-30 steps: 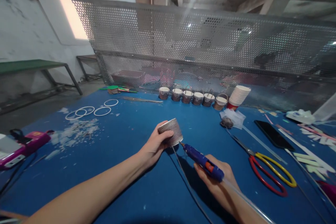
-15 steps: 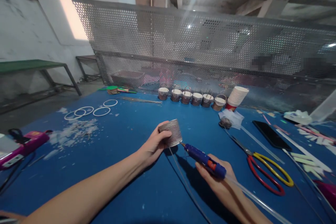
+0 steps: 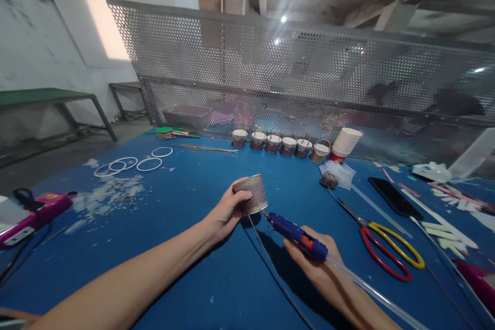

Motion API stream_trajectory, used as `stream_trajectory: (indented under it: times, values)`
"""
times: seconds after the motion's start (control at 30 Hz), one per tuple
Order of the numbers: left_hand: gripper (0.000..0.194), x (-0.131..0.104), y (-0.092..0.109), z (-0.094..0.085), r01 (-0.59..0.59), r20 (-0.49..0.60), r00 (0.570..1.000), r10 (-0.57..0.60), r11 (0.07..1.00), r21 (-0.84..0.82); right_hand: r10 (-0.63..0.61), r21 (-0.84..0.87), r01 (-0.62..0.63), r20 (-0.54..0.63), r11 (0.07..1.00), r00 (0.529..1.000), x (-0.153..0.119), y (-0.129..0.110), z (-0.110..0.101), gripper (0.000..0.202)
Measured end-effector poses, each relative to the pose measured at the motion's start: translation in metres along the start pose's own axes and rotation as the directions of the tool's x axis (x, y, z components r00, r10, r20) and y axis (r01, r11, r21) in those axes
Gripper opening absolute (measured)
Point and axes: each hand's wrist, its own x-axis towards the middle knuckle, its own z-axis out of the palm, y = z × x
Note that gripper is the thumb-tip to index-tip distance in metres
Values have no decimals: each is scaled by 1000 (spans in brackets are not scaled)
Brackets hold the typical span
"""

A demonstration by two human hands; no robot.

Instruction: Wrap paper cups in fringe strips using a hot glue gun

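My left hand (image 3: 228, 209) is closed round a paper cup (image 3: 253, 195) wrapped in grey-brown cord, held tilted above the blue table. A loose length of the cord (image 3: 266, 252) trails from the cup's lower edge toward the table's near side. In my right hand (image 3: 319, 258) is a blue glue gun (image 3: 296, 234), gripped with the fingers wrapped round its body. Its nozzle points at the lower right rim of the cup, touching it or very close. A clear glue stick (image 3: 371, 286) runs out of the gun's back end.
Red-and-yellow-handled scissors (image 3: 386, 242) lie right, beside a black phone (image 3: 394, 197). Several cord-wrapped cups (image 3: 273, 144) line the back near a paper-cup stack (image 3: 347, 143). White rings (image 3: 149, 164) and scraps lie left, by a purple power strip (image 3: 38, 216). A perforated metal screen (image 3: 294, 72) stands behind.
The glue gun and my right hand have shifted slightly left. The cup and my left hand have barely moved. The view has turned a little to the right.
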Motion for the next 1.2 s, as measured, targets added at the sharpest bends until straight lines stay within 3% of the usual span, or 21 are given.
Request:
stream_trajectory:
  times: [0.67,0.9,1.2]
  values:
    - [50,-4,4,3,-14,-18,1000,15,1000,15,-22,-17,22,-5,1000,1000,-2,6,3,32]
    - [49,-3,4,1,-32,2,999,32,999,-1,31,-26,-33,-73,999,997,1,13,2,36]
    - [44,4,9,2,-101,-36,994,104,992,70,245,2,-249,-191,968,951,32,43,-9,37]
